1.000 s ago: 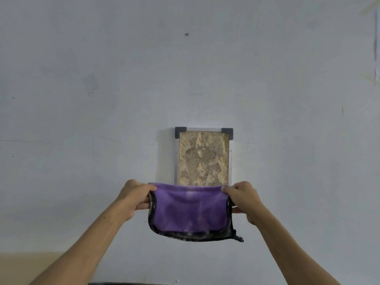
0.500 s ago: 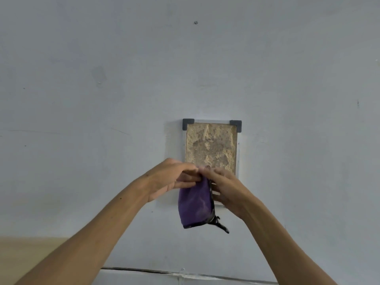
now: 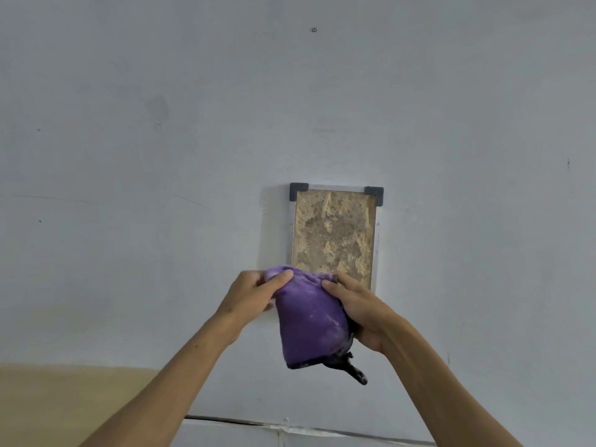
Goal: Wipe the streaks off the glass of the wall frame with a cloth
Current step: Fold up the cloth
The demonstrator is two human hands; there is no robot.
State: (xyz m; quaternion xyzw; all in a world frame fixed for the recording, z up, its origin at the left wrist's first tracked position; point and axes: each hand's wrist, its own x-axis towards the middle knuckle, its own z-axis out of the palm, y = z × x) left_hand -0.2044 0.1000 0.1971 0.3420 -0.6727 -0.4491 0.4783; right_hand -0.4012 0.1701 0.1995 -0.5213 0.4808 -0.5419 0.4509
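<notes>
Head view: cloth [image 3: 311, 321] before frame [image 3: 333, 235] on wall [image 3: 161, 156].

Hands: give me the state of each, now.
Left hand: gripping the purple cloth at its top.
Right hand: gripping the same cloth along its side.

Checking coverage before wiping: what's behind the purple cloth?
The purple cloth, gripped by left hand and right hand, covers the wall frame's bottom edge; lower corners hidden.

A plain indoor room, likely a home, though little marks it out. A pale painted wall [image 3: 193, 124] fills the view, with a small frame [image 3: 333, 233] at centre, a screw [image 3: 314, 29] at top, and a tan patch [image 3: 71, 401] at lower left.
</notes>
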